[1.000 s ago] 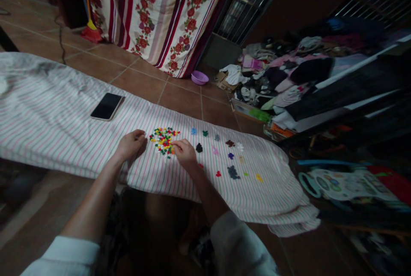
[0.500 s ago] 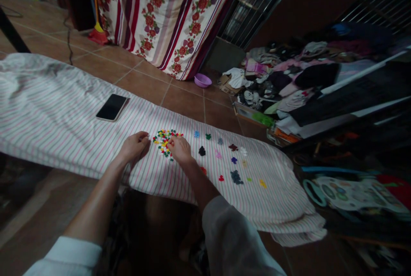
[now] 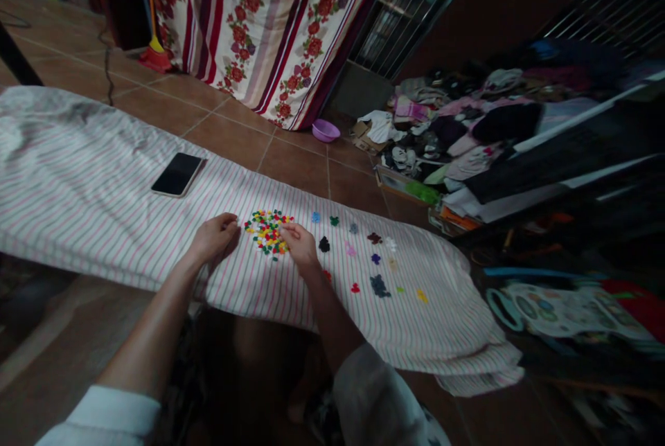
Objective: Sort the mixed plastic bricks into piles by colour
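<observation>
A mixed pile of small colored pieces (image 3: 266, 231), red, yellow, green and white, lies on the striped cloth (image 3: 291, 300). My right hand (image 3: 300, 245) is at the pile's right edge, thumb and finger pinched together; what they hold, if anything, is too small to name. Left of the pile, my left hand (image 3: 214, 237) rests on the cloth with its fingers curled together. Several small single-color groups lie to the right, among them black (image 3: 324, 244), pink (image 3: 350, 248), dark grey (image 3: 379, 286), red (image 3: 355, 288) and yellow (image 3: 422, 296).
A phone (image 3: 178, 174) lies on the cloth at the left. Beyond the cloth's far edge are a tiled floor, a purple bowl (image 3: 325, 131), a flowered curtain (image 3: 280, 23) and a red broom (image 3: 156, 58). Heaped clothes (image 3: 457, 127) fill the right back.
My right hand has moved slightly right, from over the pile to its right edge, uncovering more pieces. My left hand stays almost where it was.
</observation>
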### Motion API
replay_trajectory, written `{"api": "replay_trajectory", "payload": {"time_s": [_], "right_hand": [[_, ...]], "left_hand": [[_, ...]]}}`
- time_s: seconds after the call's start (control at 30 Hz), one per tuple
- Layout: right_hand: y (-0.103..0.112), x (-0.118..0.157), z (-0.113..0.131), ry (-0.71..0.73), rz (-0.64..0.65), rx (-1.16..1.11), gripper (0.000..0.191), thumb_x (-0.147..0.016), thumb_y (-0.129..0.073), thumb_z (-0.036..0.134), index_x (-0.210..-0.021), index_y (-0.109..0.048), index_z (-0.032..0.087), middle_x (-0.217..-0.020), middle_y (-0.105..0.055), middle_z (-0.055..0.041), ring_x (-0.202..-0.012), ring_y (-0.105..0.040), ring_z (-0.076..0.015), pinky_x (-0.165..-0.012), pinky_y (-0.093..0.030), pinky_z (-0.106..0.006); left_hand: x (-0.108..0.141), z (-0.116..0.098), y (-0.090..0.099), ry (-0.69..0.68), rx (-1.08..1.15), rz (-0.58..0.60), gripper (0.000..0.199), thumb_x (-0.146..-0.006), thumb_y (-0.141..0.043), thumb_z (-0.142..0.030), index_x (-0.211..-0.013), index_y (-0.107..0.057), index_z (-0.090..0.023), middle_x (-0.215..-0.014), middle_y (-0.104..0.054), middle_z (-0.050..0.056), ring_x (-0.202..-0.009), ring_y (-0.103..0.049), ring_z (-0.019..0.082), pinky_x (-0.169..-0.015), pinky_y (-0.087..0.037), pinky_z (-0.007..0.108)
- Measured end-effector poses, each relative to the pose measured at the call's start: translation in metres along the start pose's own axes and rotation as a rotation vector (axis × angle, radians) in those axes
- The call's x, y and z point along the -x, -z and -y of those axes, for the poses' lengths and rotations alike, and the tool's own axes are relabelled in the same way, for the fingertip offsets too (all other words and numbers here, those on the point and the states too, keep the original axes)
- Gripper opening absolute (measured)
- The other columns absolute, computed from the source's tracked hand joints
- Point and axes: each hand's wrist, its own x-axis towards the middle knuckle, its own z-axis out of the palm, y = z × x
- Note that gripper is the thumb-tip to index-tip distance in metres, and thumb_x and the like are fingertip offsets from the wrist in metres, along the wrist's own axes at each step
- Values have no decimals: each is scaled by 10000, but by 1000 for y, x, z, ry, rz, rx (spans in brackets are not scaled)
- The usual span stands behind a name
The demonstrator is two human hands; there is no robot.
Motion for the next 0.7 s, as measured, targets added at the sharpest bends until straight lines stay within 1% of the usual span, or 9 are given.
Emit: {"api": "replay_trajectory", "payload": {"time_s": [0.1, 0.2, 0.3, 0.4, 0.53, 0.7], "right_hand": [[2, 6, 1, -39, -2, -92, 328, -619, -749, 415, -842, -664, 190, -713, -684, -22, -670, -633, -162, -583, -464, -262], [5, 11, 0, -20, -15, -130, 333, -618, -755, 420, -836, -656, 188, -740, -691, -35, -678, -628, -155, -583, -462, -257], [10, 14, -5, -7, -28, -112, 311, -628, -742, 407, -827, -638, 192, -706, -673, -16, -654, -614, -144, -584, -463, -254], [20, 16, -12, 6, -51, -53, 286, -637, -711, 385, -832, -628, 192, -680, -642, 10, -623, -595, -129, -596, -466, -251], [43, 20, -17, 16, -137, 17, 284, -629, -680, 389, -826, -611, 197, -694, -626, 7, -644, -588, -134, -609, -466, -254], [88, 34, -7, -3, -229, 47, 308, -610, -677, 415, -814, -594, 200, -725, -624, 0, -651, -569, -131, -603, -443, -252]], "left_hand": [[1, -4, 2, 13, -28, 6, 427, -870, -440, -370, -1185, -645, -166, -1147, -700, 116, -1037, -652, 230, -917, -469, 319], [1, -5, 2, 22, -50, 2, 428, -872, -429, -374, -1179, -643, -166, -1156, -697, 107, -1055, -646, 226, -929, -462, 310], [0, -3, 0, 20, -45, 4, 436, -870, -422, -383, -1176, -641, -164, -1151, -698, 106, -1049, -647, 222, -925, -462, 305], [-1, 1, -2, 15, -29, -7, 443, -860, -424, -397, -1164, -644, -161, -1135, -703, 109, -1020, -654, 223, -913, -468, 313], [-2, 3, -2, -6, -28, -23, 442, -842, -427, -412, -1135, -657, -174, -1105, -712, 102, -975, -666, 217, -880, -484, 314], [-1, 2, 0, 4, -60, -18, 467, -831, -416, -427, -1143, -658, -177, -1021, -729, 92, -923, -674, 222, -839, -499, 320]]}}
